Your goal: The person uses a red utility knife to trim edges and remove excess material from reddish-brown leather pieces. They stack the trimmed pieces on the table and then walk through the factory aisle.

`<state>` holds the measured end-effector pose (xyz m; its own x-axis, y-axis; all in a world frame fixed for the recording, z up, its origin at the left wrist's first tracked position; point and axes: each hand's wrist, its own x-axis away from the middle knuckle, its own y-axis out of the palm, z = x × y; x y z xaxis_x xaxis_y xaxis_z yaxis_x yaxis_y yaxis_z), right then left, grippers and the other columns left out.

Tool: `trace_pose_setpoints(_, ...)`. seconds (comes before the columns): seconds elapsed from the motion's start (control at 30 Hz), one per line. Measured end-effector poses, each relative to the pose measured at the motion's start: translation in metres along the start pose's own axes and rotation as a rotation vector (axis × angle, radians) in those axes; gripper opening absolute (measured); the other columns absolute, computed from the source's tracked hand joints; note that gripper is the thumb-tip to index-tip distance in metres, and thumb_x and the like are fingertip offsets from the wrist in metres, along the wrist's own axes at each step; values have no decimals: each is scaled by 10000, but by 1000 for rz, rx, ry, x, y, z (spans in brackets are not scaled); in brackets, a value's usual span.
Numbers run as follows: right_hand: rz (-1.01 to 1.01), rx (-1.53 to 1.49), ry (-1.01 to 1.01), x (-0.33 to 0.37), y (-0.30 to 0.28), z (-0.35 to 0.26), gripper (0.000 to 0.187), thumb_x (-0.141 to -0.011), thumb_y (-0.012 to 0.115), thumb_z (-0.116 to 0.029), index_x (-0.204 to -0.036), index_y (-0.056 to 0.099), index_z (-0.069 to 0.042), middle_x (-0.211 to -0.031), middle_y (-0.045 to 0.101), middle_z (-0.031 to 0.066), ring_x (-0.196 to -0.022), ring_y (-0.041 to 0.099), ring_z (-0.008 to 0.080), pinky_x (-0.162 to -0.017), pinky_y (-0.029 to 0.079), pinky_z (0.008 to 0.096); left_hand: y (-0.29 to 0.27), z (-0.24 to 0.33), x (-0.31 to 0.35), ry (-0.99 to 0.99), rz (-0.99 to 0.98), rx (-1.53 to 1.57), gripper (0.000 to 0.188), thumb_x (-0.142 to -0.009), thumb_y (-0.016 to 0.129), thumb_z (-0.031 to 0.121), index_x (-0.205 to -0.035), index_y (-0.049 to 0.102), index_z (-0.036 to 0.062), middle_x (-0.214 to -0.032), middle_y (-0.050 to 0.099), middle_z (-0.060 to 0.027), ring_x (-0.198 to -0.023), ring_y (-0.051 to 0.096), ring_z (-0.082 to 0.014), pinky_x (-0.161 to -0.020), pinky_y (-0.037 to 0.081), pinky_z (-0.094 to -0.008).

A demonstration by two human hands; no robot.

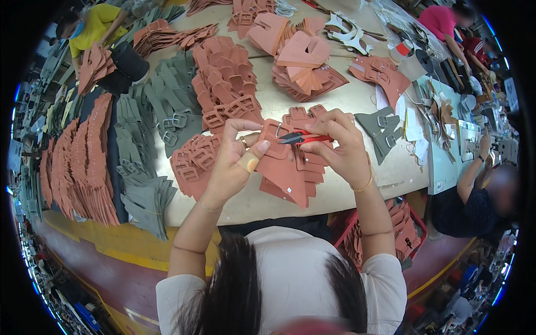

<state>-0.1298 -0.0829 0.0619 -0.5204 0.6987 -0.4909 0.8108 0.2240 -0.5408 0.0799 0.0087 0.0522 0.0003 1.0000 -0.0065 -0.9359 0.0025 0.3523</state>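
Between thumb and fingers, my left hand [237, 158] pinches a terracotta leather strap piece [283, 181] with a buckle at its upper end. A bandage is wrapped round the thumb. My right hand [340, 142] grips red-handled thread snips [304, 138]; their dark blades point left and lie at the buckle [279, 129]. Whether the blades touch the leather or a thread, I cannot tell. More terracotta buckle pieces [310, 114] lie just behind and beneath the held one. To the left of my left hand sits a heap of terracotta buckle straps [195, 159].
Green buckle straps [131, 151] and terracotta strips [84, 162] are stacked at the left. Terracotta pieces [304, 56] pile up at the back, a green piece [381, 128] lies right. A red crate [416, 223] of pieces stands below the table's right edge. Other people work around.
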Motion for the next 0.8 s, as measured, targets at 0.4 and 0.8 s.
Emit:
trace_pose_setpoints(0.4,-128,7,76,-6,-13,-8,313,-688,825,-154,-960,706,-54,-888,628,58,-798,587,187,-718,430,286,4,5,-4,-15,-18,-78,564,-944,529,15,-1442,266,51,-1123,620,-146,-1056,579,-138,-905,452,-280)
trace_pose_setpoints(0.8,-288,95,-15,-25,-15,-3,308,-712,793,-274,-944,708,-90,-840,581,14,-782,553,179,-764,345,299,0,3,-3,-38,6,-180,420,-962,525,49,-1350,369,24,-1085,644,-131,-1005,583,-125,-872,456,-275)
